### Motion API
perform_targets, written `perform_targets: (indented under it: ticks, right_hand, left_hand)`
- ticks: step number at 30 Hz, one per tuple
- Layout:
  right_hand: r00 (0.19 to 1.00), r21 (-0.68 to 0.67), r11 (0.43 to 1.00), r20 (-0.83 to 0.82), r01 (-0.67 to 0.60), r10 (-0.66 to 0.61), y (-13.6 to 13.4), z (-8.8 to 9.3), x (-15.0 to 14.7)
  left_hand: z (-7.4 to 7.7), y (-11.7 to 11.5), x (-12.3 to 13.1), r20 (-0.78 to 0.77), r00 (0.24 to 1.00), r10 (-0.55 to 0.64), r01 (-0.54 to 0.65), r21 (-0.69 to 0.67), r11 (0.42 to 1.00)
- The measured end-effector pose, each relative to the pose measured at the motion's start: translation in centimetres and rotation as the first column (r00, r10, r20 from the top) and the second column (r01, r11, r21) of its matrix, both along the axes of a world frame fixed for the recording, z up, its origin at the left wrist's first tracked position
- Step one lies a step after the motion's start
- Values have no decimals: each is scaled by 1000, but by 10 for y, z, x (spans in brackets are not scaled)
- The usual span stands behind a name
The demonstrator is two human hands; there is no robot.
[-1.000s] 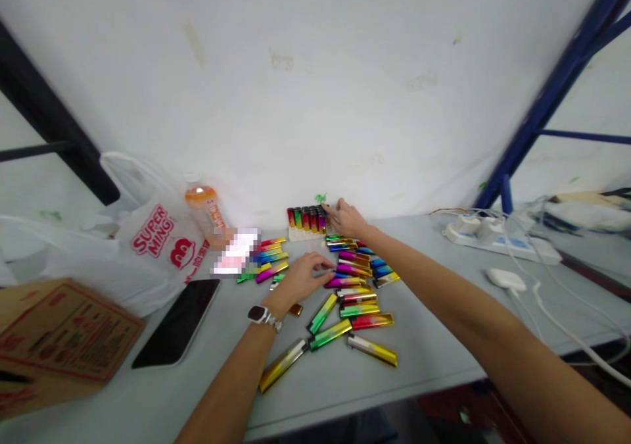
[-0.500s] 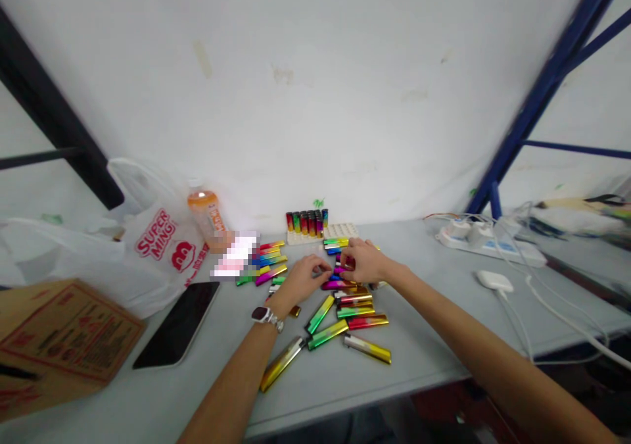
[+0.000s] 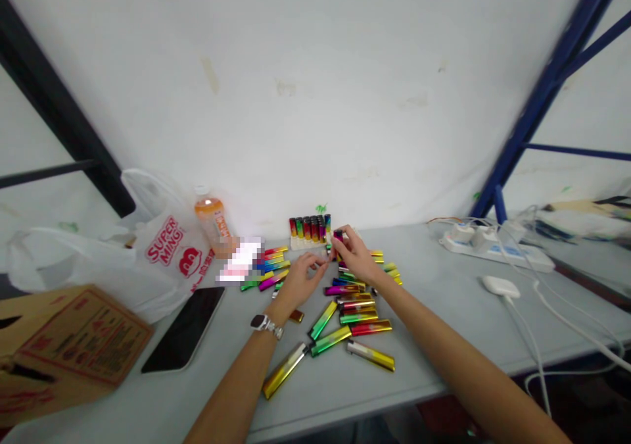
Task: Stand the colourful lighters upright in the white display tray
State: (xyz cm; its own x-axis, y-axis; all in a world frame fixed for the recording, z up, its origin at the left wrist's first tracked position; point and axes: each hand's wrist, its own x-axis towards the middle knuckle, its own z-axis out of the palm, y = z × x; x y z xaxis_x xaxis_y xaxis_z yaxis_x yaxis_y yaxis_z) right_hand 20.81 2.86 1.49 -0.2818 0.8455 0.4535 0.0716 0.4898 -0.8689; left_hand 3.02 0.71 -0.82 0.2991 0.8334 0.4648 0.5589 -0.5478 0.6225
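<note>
My right hand grips a purplish lighter upright between thumb and fingers, just in front of the tray. My left hand, with a watch on its wrist, hovers close by with curved fingers and thumb apart; nothing shows in it. Behind them a pale tray with holes bears a group of standing lighters at its left part; my right hand hides much of the rest. Loose shiny lighters in green, red, purple and gold lie on the table in front of and beside my hands.
On the left are a cardboard box, a white plastic bag, a dark tablet or phone and an orange drink bottle. A power strip with white cables and a white charger lie on the right.
My right hand has lifted a lighter from the pile and moved up toward the tray, turning it upright. My left hand has stayed nearly in place. The view has shifted slightly.
</note>
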Motion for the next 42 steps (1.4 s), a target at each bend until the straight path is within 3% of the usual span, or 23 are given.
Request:
perform_targets:
  ticks: [2, 6, 10, 15, 21, 25, 29, 33, 35, 38, 42]
  right_hand:
    - [985, -101, 995, -170, -24, 6, -3, -1, -9]
    - [951, -336, 934, -309, -118, 9, -10, -5, -9]
    - [940, -500, 866, -294, 3, -173, -14, -9, -1]
    - [915, -480, 860, -247, 172, -320, -18, -8, -6]
    - [889, -522, 852, -413, -51, -200, -22, -8, -8]
    - [917, -525, 850, -323, 31, -233, -21, -10, -6]
    - [922, -494, 855, -237, 158, -307, -18, -11, -6]
    - [916, -500, 866, -341, 14, -212, -17, -9, -5]
    - [921, -416, 909, -359, -10, -154, -16, -10, -4]
    - [955, -233, 971, -268, 62, -125, -10, -11, 2]
    - [970, 34, 970, -46, 241, -240, 12, -11, 14]
  left_hand:
    - [2, -4, 3, -12, 999, -30, 30, -9, 1000]
    - [8, -12, 9, -54, 992, -117, 117, -6, 993]
    - [14, -17, 11, -90, 985, -144, 146, 9, 989]
    - [16, -20, 13, -103, 984, -147, 149, 12, 989]
    - [15, -20, 12, -102, 980, -170, 173, 15, 985]
    - [14, -19, 12, -116, 979, -169, 170, 1, 985]
    - [14, -20, 12, -131, 979, -159, 159, -12, 987]
    - [13, -21, 11, -125, 976, -177, 173, -41, 984]
    - [12, -22, 11, -128, 971, -202, 196, -59, 979]
    - [10, -21, 9, -159, 962, -224, 212, -87, 973]
    - [8, -18, 8, -197, 953, -229, 210, -111, 971]
